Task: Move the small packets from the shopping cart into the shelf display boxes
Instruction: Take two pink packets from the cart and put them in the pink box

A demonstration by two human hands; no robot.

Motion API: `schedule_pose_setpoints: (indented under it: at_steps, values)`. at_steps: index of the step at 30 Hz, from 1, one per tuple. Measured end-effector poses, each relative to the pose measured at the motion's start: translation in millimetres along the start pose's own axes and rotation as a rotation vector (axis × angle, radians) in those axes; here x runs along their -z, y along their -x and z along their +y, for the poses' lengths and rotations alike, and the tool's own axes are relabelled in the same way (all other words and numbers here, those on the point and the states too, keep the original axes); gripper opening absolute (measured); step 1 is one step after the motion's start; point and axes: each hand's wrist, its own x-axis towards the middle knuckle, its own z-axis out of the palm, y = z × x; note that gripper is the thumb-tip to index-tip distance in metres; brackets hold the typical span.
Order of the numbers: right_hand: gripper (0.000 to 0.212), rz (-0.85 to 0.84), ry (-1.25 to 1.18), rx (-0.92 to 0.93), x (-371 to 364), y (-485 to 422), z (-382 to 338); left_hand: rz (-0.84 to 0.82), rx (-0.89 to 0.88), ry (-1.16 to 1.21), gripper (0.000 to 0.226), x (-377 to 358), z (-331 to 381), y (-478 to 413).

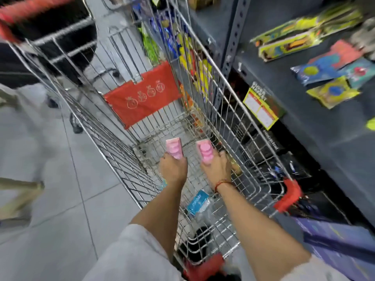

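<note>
Both my hands reach down into the wire shopping cart (113,151). My left hand (172,169) grips a pink packet (174,148) that sticks up past my fingers. My right hand (217,169) grips a second pink packet (205,152) of the same kind, held upright. A red thread band circles my right wrist. A blue-labelled pack (197,202) lies on the cart floor under my forearms. On the right, the dark shelf (304,122) carries several flat colourful packets (332,92). The whole view is blurred by motion.
A red flap (142,96) hangs on the cart's far end. More bright goods fill the shelves beyond the cart (188,55). A second cart with a red handle (28,15) stands at the upper left. Grey tiled floor (60,199) lies to the left.
</note>
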Motion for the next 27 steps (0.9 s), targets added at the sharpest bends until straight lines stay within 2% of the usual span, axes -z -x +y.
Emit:
schedule_pose_setpoints:
  at_steps: [5, 9, 12, 15, 18, 23, 27]
  values:
    - [0.049, 0.221, -0.057, 0.121, 79, 24, -49, 0.034, -0.151, 0.018, 0.052, 55, 48, 32]
    - [0.05, 0.414, -0.164, 0.181, 150, 49, -78, 0.114, -0.313, 0.194, 0.046, 109, 107, 82]
    - [0.052, 0.676, -0.186, 0.252, 214, 71, -80, 0.114, -0.441, 0.273, 0.052, 131, 153, 119]
    - [0.054, 0.806, -0.236, 0.248, 280, 99, -60, 0.092, -0.634, 0.314, 0.061, 136, 197, 163]
    - [0.058, 0.906, -0.284, 0.18, 332, 119, -25, 0.004, -0.793, 0.318, 0.06, 126, 237, 208]
    - [0.056, 0.99, -0.255, -0.122, 388, 160, 79, -0.18, -1.094, 0.178, 0.064, 76, 280, 307]
    - [0.053, 1.02, -0.205, -0.342, 398, 196, 148, -0.336, -1.188, -0.005, 0.061, 31, 288, 372]
